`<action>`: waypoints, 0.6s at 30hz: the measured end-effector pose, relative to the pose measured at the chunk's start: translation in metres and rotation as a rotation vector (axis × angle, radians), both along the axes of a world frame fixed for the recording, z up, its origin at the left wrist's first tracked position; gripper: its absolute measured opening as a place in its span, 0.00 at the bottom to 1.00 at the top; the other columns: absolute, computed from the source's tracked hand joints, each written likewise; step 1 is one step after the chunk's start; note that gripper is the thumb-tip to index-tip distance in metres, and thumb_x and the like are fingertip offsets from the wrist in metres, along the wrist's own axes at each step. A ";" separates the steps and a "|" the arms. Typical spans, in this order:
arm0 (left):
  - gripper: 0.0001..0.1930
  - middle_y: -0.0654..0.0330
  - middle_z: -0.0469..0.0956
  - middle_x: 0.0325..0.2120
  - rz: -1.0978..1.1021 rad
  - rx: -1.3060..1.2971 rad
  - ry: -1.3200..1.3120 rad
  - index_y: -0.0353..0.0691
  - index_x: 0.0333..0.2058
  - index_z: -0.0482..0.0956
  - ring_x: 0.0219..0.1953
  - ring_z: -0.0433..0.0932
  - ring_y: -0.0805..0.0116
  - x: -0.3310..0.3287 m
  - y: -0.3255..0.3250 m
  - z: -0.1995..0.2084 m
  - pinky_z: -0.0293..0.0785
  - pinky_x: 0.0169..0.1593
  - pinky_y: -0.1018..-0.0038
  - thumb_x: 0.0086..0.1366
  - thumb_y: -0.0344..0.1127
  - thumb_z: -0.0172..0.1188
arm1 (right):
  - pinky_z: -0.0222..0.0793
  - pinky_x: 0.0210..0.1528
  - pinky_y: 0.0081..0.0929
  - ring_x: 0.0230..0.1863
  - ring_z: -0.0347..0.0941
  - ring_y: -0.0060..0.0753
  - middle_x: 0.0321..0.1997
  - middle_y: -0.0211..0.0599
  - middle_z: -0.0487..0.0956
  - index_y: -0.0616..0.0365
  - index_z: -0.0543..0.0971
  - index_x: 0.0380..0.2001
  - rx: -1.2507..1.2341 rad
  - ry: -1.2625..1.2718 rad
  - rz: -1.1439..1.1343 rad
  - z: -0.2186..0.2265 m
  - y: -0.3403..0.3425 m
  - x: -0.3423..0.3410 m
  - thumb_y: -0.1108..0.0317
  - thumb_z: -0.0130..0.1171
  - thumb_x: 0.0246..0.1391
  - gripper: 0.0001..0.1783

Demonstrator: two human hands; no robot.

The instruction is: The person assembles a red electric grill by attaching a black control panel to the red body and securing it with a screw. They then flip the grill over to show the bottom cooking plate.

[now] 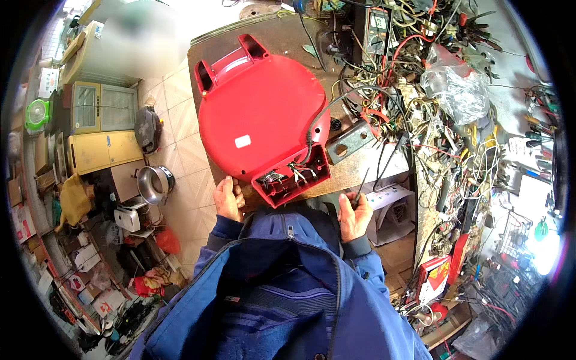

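A round red appliance shell [264, 114], like that of an electric griddle, lies on the wooden workbench [354, 171], its handle pointing away from me. On its near side is an open box-shaped compartment [292, 183] with several loose wire ends inside. A black cord [312, 137] runs out of it to the right. My left hand [228, 198] is at the shell's near left edge, fingers curled; whatever they may hold is hidden. To the right of the compartment, my right hand [354, 215] grips a thin dark screwdriver [360, 191], shaft pointing up.
A metal bracket with holes [349, 143] lies right of the shell. Beyond it are tangled wires, a multimeter [377, 30] and a clear plastic bag [459, 87]. A metal pot [154, 185] and a yellow cabinet [108, 150] stand at the left on the tiled floor [183, 129].
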State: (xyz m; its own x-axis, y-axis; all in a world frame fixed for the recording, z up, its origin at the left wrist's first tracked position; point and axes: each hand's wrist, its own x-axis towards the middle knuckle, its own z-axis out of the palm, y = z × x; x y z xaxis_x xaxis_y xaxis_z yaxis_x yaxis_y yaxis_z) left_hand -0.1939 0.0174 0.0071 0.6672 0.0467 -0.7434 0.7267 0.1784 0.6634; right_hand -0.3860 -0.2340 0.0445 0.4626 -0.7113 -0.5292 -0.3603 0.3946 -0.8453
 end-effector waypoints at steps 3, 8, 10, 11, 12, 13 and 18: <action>0.14 0.69 0.67 0.19 -0.096 -0.043 -0.058 0.45 0.35 0.74 0.14 0.59 0.80 0.005 0.009 0.002 0.53 0.17 0.80 0.79 0.46 0.58 | 0.61 0.23 0.23 0.21 0.67 0.15 0.23 0.23 0.77 0.62 0.83 0.33 -0.121 0.119 0.181 0.019 -0.020 0.031 0.62 0.69 0.66 0.13; 0.11 0.72 0.75 0.23 -0.359 0.101 -0.412 0.38 0.33 0.81 0.23 0.69 0.83 0.007 0.003 0.018 0.65 0.27 0.79 0.74 0.37 0.66 | 0.71 0.28 0.32 0.22 0.76 0.25 0.20 0.33 0.82 0.65 0.87 0.29 -0.456 0.152 0.472 0.018 -0.093 0.128 0.47 0.75 0.58 0.26; 0.07 0.71 0.78 0.23 -0.532 0.230 -0.571 0.34 0.36 0.84 0.26 0.73 0.84 0.003 -0.015 0.052 0.68 0.30 0.80 0.70 0.32 0.69 | 0.73 0.27 0.33 0.21 0.79 0.27 0.20 0.37 0.84 0.64 0.87 0.27 -0.457 0.247 0.599 -0.002 -0.112 0.160 0.42 0.77 0.54 0.30; 0.06 0.69 0.79 0.23 -0.557 0.248 -0.636 0.33 0.36 0.85 0.26 0.73 0.83 -0.003 -0.020 0.062 0.69 0.30 0.80 0.69 0.31 0.70 | 0.75 0.26 0.34 0.20 0.81 0.29 0.20 0.38 0.84 0.64 0.88 0.27 -0.393 0.318 0.636 0.019 -0.103 0.177 0.41 0.78 0.52 0.30; 0.06 0.68 0.80 0.22 -0.587 0.267 -0.696 0.33 0.37 0.85 0.25 0.74 0.83 -0.010 -0.028 0.071 0.70 0.30 0.79 0.68 0.30 0.70 | 0.77 0.26 0.33 0.20 0.82 0.29 0.20 0.38 0.85 0.63 0.88 0.27 -0.377 0.300 0.686 0.016 -0.103 0.187 0.41 0.78 0.51 0.30; 0.05 0.66 0.81 0.22 -0.597 0.282 -0.698 0.33 0.37 0.86 0.25 0.75 0.84 -0.017 -0.035 0.077 0.72 0.30 0.79 0.66 0.29 0.71 | 0.78 0.27 0.33 0.21 0.83 0.29 0.20 0.38 0.85 0.62 0.88 0.27 -0.392 0.317 0.706 0.019 -0.100 0.193 0.42 0.78 0.50 0.29; 0.11 0.54 0.88 0.35 -0.752 0.473 -0.935 0.43 0.42 0.88 0.32 0.88 0.58 -0.049 -0.069 0.066 0.84 0.36 0.66 0.61 0.35 0.73 | 0.79 0.31 0.34 0.23 0.84 0.30 0.22 0.39 0.86 0.61 0.89 0.27 -0.407 0.251 0.763 -0.020 -0.109 0.203 0.48 0.79 0.49 0.23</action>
